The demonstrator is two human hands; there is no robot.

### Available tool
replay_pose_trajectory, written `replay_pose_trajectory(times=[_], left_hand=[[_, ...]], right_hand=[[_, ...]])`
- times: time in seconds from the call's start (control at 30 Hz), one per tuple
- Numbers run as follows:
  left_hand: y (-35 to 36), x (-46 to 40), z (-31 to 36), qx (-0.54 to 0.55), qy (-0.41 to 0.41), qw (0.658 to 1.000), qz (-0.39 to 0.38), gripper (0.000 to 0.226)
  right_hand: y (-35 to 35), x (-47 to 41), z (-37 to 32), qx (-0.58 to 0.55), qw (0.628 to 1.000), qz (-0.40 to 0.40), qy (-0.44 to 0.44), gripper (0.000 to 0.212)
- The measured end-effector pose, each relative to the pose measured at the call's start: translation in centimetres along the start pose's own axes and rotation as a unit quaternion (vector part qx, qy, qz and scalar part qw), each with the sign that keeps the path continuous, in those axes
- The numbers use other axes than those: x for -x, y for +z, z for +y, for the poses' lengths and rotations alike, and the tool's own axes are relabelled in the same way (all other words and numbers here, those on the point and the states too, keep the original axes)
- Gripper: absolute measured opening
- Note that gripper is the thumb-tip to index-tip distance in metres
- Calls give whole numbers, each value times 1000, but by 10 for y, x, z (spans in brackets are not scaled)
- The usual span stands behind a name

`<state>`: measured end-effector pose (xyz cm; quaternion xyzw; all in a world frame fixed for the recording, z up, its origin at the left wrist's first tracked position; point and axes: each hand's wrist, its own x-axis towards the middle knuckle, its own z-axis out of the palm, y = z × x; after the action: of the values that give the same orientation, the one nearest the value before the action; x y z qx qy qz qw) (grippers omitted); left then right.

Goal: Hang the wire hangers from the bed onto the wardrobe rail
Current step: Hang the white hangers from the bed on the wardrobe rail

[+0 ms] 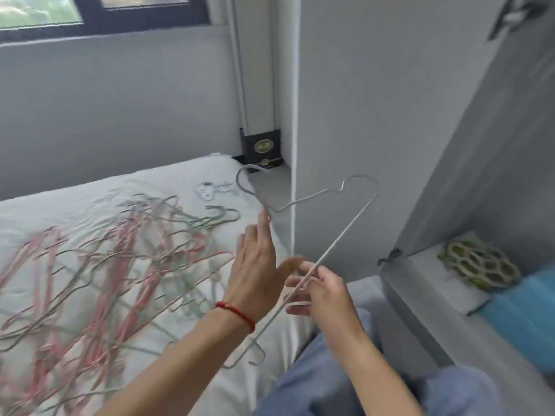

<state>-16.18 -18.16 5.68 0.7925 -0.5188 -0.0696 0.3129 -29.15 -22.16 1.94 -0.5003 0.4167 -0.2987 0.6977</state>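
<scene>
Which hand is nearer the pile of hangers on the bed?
Left. The left hand hangs just above the pile of hangers at its right edge; the right hand is further right, gripping the grey hanger.

Black box (pixel 262 150) in corner; patterned cushion (pixel 480 267) on shelf; window (pixel 90 16) above

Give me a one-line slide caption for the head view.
Right hand holds a silver wire hanger while the open left hand touches its neck; pink and green hangers remain on the bed.
</scene>
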Motion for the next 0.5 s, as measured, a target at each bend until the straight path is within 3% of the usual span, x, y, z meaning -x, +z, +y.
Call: replay_pose_trajectory(times=[0.1, 0.13, 0.2, 0.27, 0.33, 0.43, 0.5], left_hand=[[30, -19, 49, 150, 8, 989, -6, 32], [38, -27, 68, 244, -26, 969, -31, 24], [55, -41, 110, 437, -104, 887, -104, 26], [74, -53, 150, 539, -151, 812, -167, 26], [91, -62, 188, 594, -171, 756, -214, 26], [117, -71, 236, 624, -177, 716, -260, 22], [130, -74, 261, 607, -165, 720, -294, 19]], right_hand=[[-54, 3, -8, -34, 994, 101, 6, 31], [-72, 4, -12, -42, 990, 132, -6, 28], [-106, 8, -20, -40, 980, 192, -27, 22], [-133, 14, -25, -31, 973, 229, -28, 25], [-150, 24, -31, -18, 970, 241, -8, 53], [-168, 40, -46, 16, 969, 248, -12, 105], [-185, 45, -55, 18, 963, 270, -23, 106]])
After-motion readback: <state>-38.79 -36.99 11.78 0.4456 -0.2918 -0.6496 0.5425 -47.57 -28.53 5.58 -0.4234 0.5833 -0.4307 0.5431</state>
